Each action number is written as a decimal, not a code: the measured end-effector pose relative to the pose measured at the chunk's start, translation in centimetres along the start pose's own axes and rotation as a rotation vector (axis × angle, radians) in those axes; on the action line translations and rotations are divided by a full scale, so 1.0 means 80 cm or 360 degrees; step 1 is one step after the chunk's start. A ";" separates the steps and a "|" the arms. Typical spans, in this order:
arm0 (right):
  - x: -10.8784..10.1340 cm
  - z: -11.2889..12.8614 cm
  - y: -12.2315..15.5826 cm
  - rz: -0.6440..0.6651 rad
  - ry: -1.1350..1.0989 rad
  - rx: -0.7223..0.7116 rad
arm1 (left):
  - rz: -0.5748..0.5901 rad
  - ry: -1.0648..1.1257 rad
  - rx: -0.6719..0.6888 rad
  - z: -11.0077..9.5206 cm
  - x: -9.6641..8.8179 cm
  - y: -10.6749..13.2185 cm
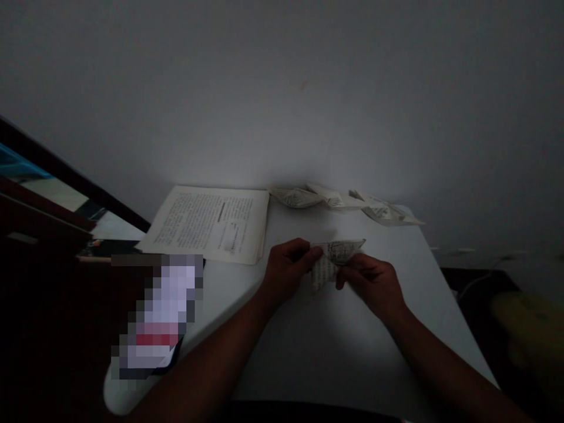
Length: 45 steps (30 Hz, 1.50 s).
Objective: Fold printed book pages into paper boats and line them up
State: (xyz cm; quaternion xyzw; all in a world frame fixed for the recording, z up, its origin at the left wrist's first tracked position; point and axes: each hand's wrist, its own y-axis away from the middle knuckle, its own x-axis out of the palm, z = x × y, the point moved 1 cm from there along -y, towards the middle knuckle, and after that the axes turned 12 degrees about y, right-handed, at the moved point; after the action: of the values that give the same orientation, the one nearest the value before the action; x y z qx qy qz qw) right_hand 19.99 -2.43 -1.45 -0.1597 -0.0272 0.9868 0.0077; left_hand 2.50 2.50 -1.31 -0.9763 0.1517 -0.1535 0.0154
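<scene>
Between my hands is a folded piece of printed paper, with a pointed flap reaching up to the right. My left hand pinches its left edge between thumb and fingers. At the lower right side, my right hand is closed on the same paper. The paper is held up over the white table. Behind it, several folded paper boats made of printed sheets lie in a row along the wall. Parts of the held paper are hidden by my fingers.
A stack of printed sheets lies at the table's back left. A phone-like device, blurred by pixelation, rests on the left edge near my left forearm. The wall borders the table's back. A yellow object stands off to the right.
</scene>
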 end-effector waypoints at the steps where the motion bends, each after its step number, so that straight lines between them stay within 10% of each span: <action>1: 0.002 0.001 0.000 0.0020 0.0038 0.0006 | -0.0003 0.0004 0.0001 0.000 0.000 0.000; 22: 0.001 0.001 0.002 0.0013 0.0062 -0.0026 | 0.0180 -0.0702 0.0095 -0.010 0.006 0.010; 45: -0.004 -0.009 0.005 0.0050 -0.0061 -0.0041 | 0.0239 -0.0054 -0.0226 0.003 -0.004 0.000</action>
State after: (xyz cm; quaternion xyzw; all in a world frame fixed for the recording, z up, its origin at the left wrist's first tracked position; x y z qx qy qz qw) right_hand 20.49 -2.77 -2.08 -0.1414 -0.0376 0.9892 -0.0102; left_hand 2.33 2.61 -1.62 -0.9633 0.2346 -0.1242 -0.0399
